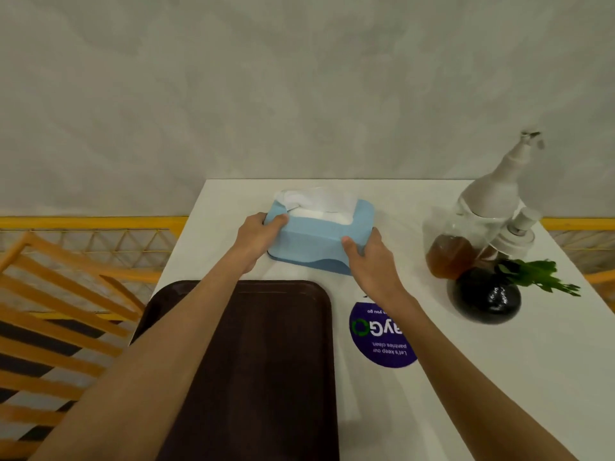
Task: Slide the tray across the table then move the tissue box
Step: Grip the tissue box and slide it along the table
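A light blue tissue box (316,237) with white tissue sticking out of its top sits near the far edge of the white table (499,377). My left hand (258,239) grips its left end and my right hand (369,257) grips its near right corner. A dark brown tray (276,361) lies flat on the near left part of the table, just in front of the box, with my left forearm stretched above it.
At the right stand two pump bottles (479,221), one with amber liquid, and a black round vase (486,299) with green leaves. A purple round sticker (382,341) lies right of the tray. An orange wooden chair (66,311) stands left of the table; a grey wall is behind.
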`<state>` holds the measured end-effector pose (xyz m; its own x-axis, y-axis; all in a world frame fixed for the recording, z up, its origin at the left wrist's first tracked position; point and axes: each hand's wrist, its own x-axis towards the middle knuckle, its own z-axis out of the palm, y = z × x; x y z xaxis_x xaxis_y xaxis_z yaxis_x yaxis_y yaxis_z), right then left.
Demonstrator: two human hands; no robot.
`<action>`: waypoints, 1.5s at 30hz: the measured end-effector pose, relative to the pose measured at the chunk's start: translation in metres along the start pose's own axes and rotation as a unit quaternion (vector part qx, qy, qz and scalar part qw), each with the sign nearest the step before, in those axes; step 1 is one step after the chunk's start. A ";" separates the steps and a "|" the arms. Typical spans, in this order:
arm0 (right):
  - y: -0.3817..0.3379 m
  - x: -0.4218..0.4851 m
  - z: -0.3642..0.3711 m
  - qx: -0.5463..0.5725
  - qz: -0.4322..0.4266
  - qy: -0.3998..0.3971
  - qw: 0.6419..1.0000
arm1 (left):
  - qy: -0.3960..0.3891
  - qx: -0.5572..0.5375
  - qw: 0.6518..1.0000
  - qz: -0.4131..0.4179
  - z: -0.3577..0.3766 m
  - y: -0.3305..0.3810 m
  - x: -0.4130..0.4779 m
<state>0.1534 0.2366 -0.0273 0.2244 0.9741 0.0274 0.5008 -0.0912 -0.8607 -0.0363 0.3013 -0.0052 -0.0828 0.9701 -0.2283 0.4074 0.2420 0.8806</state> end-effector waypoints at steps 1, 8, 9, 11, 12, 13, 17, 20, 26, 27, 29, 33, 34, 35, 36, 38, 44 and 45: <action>-0.005 0.005 0.009 0.003 -0.008 -0.008 1.000 | 0.009 -0.003 1.000 -0.004 -0.009 -0.004 0.005; -0.044 0.050 0.063 0.004 -0.045 -0.078 0.996 | 0.064 -0.068 0.995 -0.031 -0.075 -0.031 0.051; -0.049 0.058 0.069 -0.001 -0.047 -0.088 0.995 | 0.070 -0.079 0.994 -0.032 -0.083 -0.033 0.056; -0.059 0.073 0.079 -0.010 -0.052 -0.105 0.993 | 0.083 -0.095 0.992 -0.030 -0.095 -0.038 0.068; -0.064 0.081 0.084 -0.016 -0.051 -0.111 0.992 | 0.087 -0.102 0.990 -0.030 -0.100 -0.040 0.074; -0.068 0.088 0.089 -0.020 -0.049 -0.116 0.992 | 0.091 -0.106 0.990 -0.030 -0.106 -0.042 0.080; -0.081 0.110 0.109 -0.032 -0.039 -0.121 0.991 | 0.102 -0.090 0.991 -0.018 -0.122 -0.043 0.101; -0.089 0.124 0.123 -0.045 -0.027 -0.123 0.991 | 0.119 -0.068 0.991 -0.008 -0.132 -0.041 0.115; -0.096 0.140 0.142 -0.055 -0.014 -0.116 0.992 | 0.116 -0.042 0.992 0.015 -0.141 -0.038 0.132; -0.096 0.142 0.145 -0.056 -0.013 -0.115 0.992 | 0.114 -0.036 0.993 0.016 -0.142 -0.037 0.134; -0.096 0.145 0.148 -0.059 -0.007 -0.111 0.992 | 0.111 -0.032 0.993 0.019 -0.144 -0.038 0.138; -0.099 0.147 0.152 -0.071 -0.001 -0.110 0.991 | 0.113 -0.028 0.993 0.029 -0.147 -0.039 0.141; -0.100 0.148 0.153 -0.075 0.000 -0.108 0.991 | 0.115 -0.027 0.992 0.033 -0.146 -0.039 0.143; -0.100 0.149 0.154 -0.077 0.001 -0.106 0.991 | 0.114 -0.025 0.993 0.035 -0.146 -0.039 0.142; -0.101 0.149 0.155 -0.082 0.003 -0.105 0.991 | 0.114 -0.023 0.993 0.036 -0.145 -0.040 0.142; -0.102 0.148 0.156 -0.093 0.006 -0.102 0.990 | 0.105 -0.019 0.993 0.040 -0.146 -0.040 0.142; -0.111 0.131 0.151 -0.107 0.014 -0.082 0.991 | 0.059 0.022 0.997 0.051 -0.150 -0.038 0.124; -0.111 0.125 0.149 -0.118 0.005 -0.080 0.990 | 0.059 0.029 0.996 0.055 -0.150 -0.037 0.117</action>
<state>0.0009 0.3997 -0.0038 0.1055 0.9914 -0.0778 0.6841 -0.1291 -0.7179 -0.1973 0.4085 -0.0027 -0.1402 0.9870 -0.0786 0.4709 0.1363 0.8716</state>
